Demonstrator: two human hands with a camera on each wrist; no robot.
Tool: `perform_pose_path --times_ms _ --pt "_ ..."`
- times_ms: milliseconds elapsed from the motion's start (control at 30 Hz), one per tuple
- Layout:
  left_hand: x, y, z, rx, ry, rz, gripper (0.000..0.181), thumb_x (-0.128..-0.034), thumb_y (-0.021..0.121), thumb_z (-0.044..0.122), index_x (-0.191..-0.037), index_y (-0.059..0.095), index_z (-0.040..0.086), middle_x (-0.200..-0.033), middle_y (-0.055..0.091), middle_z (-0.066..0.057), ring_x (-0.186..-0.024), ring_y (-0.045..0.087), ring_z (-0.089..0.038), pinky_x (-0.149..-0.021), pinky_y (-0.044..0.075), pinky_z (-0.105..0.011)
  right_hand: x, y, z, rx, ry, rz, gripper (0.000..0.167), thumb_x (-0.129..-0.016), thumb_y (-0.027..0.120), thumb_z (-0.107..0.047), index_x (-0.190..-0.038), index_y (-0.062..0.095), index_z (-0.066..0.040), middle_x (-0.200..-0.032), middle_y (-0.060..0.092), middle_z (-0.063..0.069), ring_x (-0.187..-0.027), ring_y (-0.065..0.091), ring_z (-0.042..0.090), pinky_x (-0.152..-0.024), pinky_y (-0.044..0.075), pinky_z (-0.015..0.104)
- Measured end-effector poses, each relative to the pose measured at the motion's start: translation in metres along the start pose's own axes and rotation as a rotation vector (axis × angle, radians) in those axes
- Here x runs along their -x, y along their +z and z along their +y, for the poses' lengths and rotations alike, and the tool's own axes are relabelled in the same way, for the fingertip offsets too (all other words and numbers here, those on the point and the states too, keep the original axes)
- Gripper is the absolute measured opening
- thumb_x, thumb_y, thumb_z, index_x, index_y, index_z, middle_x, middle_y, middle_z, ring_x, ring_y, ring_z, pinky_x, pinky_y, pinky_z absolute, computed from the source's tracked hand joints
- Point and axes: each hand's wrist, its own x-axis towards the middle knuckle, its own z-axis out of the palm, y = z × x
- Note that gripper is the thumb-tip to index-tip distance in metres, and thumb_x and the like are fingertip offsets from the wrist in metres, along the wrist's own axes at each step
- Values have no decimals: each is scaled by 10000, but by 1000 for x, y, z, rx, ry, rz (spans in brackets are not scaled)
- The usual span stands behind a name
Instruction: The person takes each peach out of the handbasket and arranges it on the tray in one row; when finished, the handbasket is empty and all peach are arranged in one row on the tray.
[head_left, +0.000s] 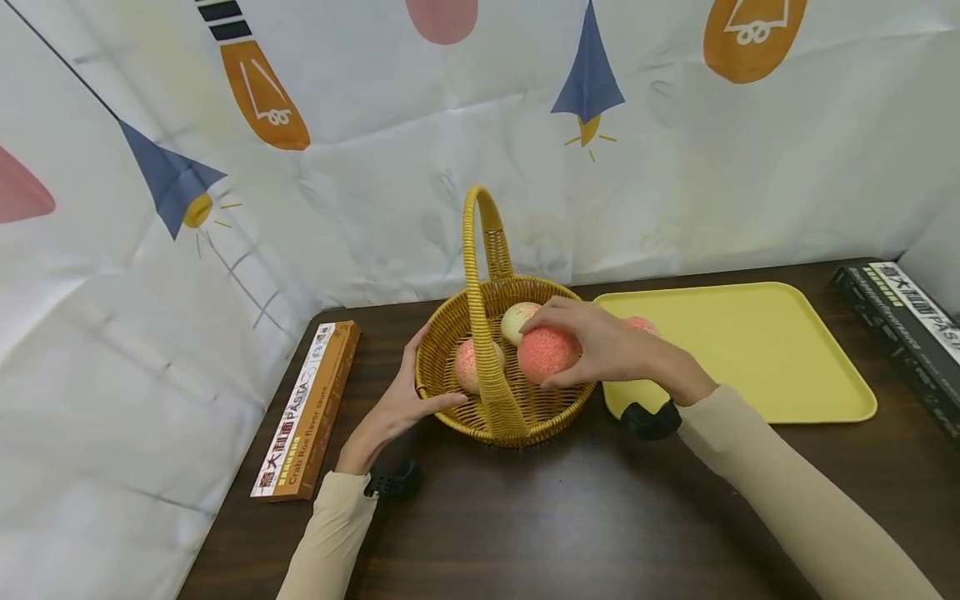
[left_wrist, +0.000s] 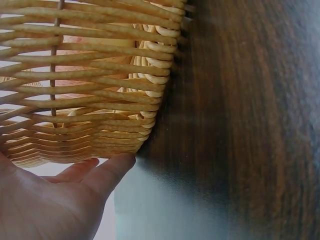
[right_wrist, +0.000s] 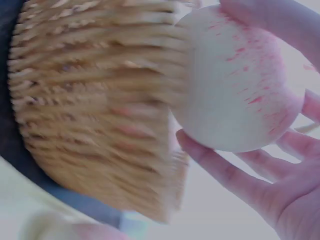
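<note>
My right hand [head_left: 611,342] holds a round pink-and-cream peach [head_left: 549,354] over the right part of a yellow wicker basket [head_left: 517,287]. In the right wrist view, fingers and thumb spread around that peach, which shows pale with pink streaks beside the blurred wicker. Inside the basket lie a pinkish peach [head_left: 467,367], partly behind the arched handle [head_left: 480,275], and a paler one [head_left: 517,321]. My left hand [head_left: 401,400] grips the basket's left side, its thumb over the front rim. The left wrist view shows fingers [left_wrist: 107,175] against the weave.
A yellow tray [head_left: 750,358] lies right of the basket, with another pink peach [head_left: 642,324] on it, partly behind my right hand. An orange pasta box [head_left: 311,417] lies at the left, a black one [head_left: 903,333] at the right. A printed cloth [head_left: 375,208] hangs behind the dark table [head_left: 525,517].
</note>
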Motion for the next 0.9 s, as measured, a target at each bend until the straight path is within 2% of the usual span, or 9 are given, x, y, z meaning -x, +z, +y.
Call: perform_pose_path --times_ms 133,267,500,667,767,900 --pt "1 -1 -1 -3 -6 0 1238 -848 889 358 -1676 -28 272 -1672 201 -167 -1507 309 -373 -1143 366 -574 13 -26 -5 -55 -16 126 605 -749 968 -160 -1286 692 -136 -1264 638 21 -1125 614 205 -858 584 428" --pt "2 -2 -3 -7 -10 6 1237 -850 887 358 -1676 -29 273 -1677 186 -163 -1509 305 -375 -1147 359 -573 31 -50 -6 -75 -28 249 675 -727 952 -14 -1332 665 -100 -1289 606 9 -1134 595 147 -865 583 323" --pt "1 -1 -5 14 -4 1 1233 -853 886 328 -1675 -30 275 -1682 175 -159 -1514 297 -379 -1143 368 -573 74 -75 13 -44 65 407 795 -695 904 139 -1414 616 -44 -1336 549 6 -1168 553 84 -896 509 131" --pt "2 -1 -4 9 -3 1 1233 -855 885 341 -1675 -33 276 -1678 181 -170 -1511 298 -386 -1141 366 -585 107 -80 39 -64 207 438 782 -708 894 144 -1416 625 -53 -1325 536 -46 -1133 552 76 -870 474 82" --pt "1 -1 -3 4 -1 -3 1236 -855 885 341 -1675 -38 275 -1680 180 -171 -1512 298 -385 -1142 366 -579 124 -78 53 -35 305 438 736 -719 917 80 -1387 654 -82 -1289 539 -71 -1107 537 49 -829 462 61" --pt "-1 0 -1 7 9 -4 1237 -853 887 334 -1676 -35 273 -1677 185 -172 -1511 302 -384 -1142 366 -577 141 -71 69 13 351 390 702 -728 943 4 -1367 663 -70 -1255 540 -19 -1084 508 15 -794 461 62"
